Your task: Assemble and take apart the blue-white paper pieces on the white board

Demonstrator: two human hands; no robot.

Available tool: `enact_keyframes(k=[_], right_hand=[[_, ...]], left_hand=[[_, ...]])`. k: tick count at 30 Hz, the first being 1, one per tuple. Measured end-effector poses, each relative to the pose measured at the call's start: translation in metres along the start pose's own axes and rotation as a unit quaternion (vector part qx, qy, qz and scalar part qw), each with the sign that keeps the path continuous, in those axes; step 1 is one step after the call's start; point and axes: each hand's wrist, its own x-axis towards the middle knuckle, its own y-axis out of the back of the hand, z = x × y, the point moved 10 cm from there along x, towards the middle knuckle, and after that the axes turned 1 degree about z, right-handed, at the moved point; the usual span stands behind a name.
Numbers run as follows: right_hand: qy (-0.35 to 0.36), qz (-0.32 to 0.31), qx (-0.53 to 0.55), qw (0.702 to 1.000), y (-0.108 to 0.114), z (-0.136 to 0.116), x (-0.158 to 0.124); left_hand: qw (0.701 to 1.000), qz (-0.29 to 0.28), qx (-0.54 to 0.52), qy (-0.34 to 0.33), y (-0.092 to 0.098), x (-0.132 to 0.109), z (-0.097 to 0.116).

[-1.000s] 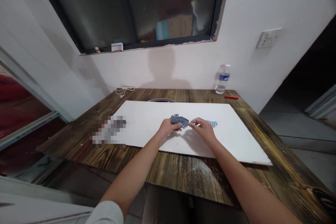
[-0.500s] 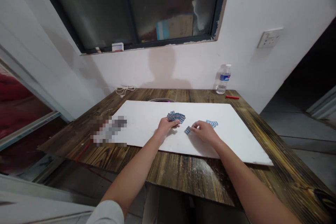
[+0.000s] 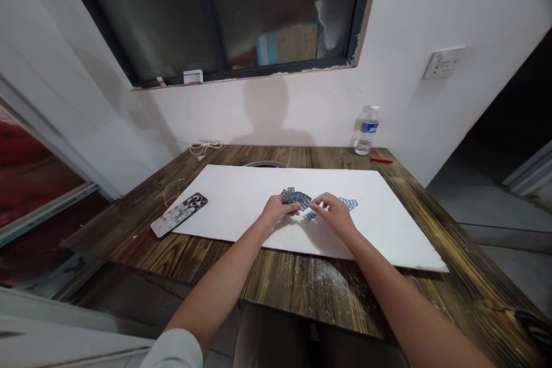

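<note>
A fan of thin, rectangular blue-patterned cards [image 3: 296,198] sits pinched in the left hand [image 3: 275,211], above a smooth white board [image 3: 237,201]. The right hand [image 3: 334,211] narrows its fingertips at the fan's edge; whether they grip anything, I cannot tell. Grainy brown wooden table [image 3: 302,287] beneath.

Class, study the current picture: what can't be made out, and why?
Head view: print on the fanned cards, too small.
Head view: whether the right hand grips one, too small.
Head view: cards beyond that hand, partly hidden by it.
Head view: lower part of the curved-rimmed object, hidden by the white board.
Head view: wording on the bottle label, too small.
</note>
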Motion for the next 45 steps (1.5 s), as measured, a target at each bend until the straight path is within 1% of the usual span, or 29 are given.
enact_keyframes(k=[6,8,10,12,14,16,18,22,26,30,33,37,41,45], right_hand=[[-0.028,-0.015,0.003,1.000,0.001,0.010,0.003],[-0.040,-0.035,-0.018,0.998,-0.001,0.015,0.002],[-0.041,-0.068,-0.064,0.995,-0.006,0.018,0.000],[-0.033,-0.093,-0.133,0.986,-0.009,0.020,-0.003],[-0.031,-0.086,-0.197,0.976,-0.006,0.021,-0.005],[-0.036,-0.055,-0.221,0.973,0.001,0.021,-0.004],[-0.032,-0.025,-0.191,0.981,0.007,0.017,-0.002],[-0.017,-0.007,-0.055,0.998,0.007,0.005,0.002],[-0.030,0.021,0.011,0.999,0.006,0.003,0.000],[-0.062,0.032,0.057,0.996,0.005,0.011,-0.001],[-0.073,0.036,0.071,0.994,0.005,0.015,-0.001],[-0.067,0.038,0.055,0.996,0.004,0.013,-0.002],[-0.062,0.039,0.066,0.995,0.004,0.010,-0.002],[-0.088,0.028,0.101,0.991,0.002,0.014,-0.002]], left_hand=[[0.999,0.040,-0.024,-0.002,0.009,0.002,0.003],[0.998,0.052,-0.030,-0.009,0.014,0.003,0.004],[0.997,0.060,-0.037,-0.013,0.017,0.004,0.004],[0.997,0.062,-0.038,-0.016,0.018,0.005,0.003],[0.998,0.059,-0.035,-0.014,0.017,0.005,0.002],[0.998,0.053,-0.031,-0.013,0.015,0.004,0.001],[0.999,0.045,-0.026,-0.008,0.012,0.003,0.001],[1.000,0.020,-0.006,0.005,0.004,0.000,0.000],[1.000,-0.010,0.021,0.004,-0.003,-0.002,0.000],[1.000,-0.010,0.012,0.010,-0.003,-0.002,0.000],[1.000,-0.010,0.008,0.009,-0.003,-0.002,0.001],[0.999,-0.020,0.026,-0.003,-0.004,-0.004,0.004],[1.000,-0.016,0.024,0.009,-0.005,-0.004,0.002],[1.000,-0.014,0.008,0.014,-0.005,-0.003,0.001]])
